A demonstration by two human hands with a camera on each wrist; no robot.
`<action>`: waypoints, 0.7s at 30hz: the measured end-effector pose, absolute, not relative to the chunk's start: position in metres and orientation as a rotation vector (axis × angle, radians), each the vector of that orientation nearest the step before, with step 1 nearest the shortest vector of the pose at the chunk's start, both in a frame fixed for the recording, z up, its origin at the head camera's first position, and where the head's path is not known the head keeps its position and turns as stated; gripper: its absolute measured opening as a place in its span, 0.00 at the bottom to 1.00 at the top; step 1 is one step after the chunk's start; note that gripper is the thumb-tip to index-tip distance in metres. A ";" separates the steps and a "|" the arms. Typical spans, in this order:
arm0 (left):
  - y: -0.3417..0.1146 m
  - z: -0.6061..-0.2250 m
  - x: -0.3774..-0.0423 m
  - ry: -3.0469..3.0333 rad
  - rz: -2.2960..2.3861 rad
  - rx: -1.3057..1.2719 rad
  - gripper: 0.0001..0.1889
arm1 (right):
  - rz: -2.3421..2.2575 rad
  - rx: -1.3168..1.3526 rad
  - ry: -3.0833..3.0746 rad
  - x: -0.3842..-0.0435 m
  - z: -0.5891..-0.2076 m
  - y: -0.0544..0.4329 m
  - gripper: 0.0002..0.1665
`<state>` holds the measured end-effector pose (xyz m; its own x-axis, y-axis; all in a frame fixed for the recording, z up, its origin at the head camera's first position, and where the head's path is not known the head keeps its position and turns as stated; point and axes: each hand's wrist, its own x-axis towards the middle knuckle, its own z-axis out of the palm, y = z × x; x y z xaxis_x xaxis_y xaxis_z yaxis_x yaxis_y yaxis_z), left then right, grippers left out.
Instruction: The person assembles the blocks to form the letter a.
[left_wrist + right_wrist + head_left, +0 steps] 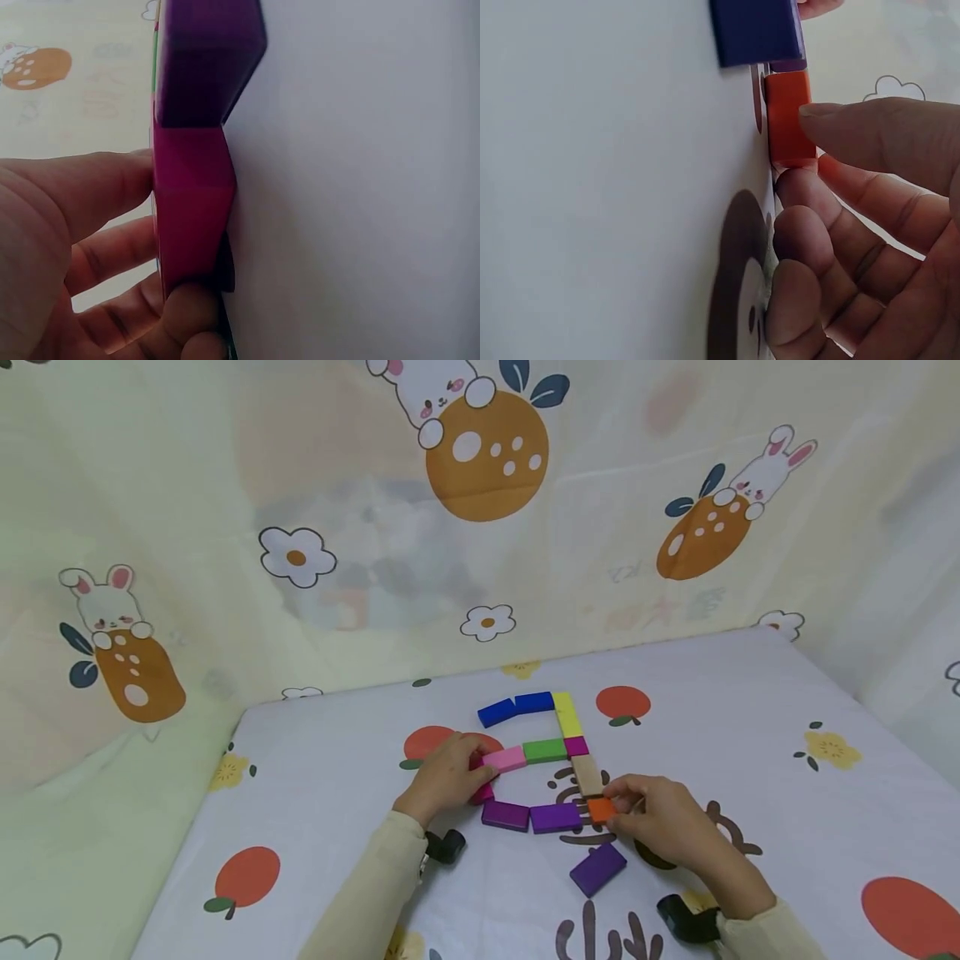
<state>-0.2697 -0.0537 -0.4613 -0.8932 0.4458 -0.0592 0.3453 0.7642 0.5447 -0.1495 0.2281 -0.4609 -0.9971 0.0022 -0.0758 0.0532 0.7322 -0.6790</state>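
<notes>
Colored blocks lie in a figure of joined rows on the cloth. At its left side my left hand pinches a magenta block between thumb and fingers. A pink block and a green block run right from there to a small magenta block. At the lower right corner, my right hand pinches an orange block, below a beige block. Two purple blocks, one at the left and one at the right, form the bottom row.
Two blue blocks, left and right, and a yellow block make the far part of the figure. A loose purple block lies nearer me. Printed cloth covers the table, and a patterned curtain hangs behind.
</notes>
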 end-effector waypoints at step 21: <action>-0.050 -0.463 -0.268 2.808 0.807 0.606 0.17 | -1.157 0.115 2.840 -0.150 -0.461 0.223 0.17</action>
<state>-0.2683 -0.0499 -0.4632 -0.9056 0.4224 -0.0391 0.3372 0.7727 0.5378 -0.1502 0.2234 -0.4607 -0.9946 0.0420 -0.0951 0.0965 0.7131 -0.6944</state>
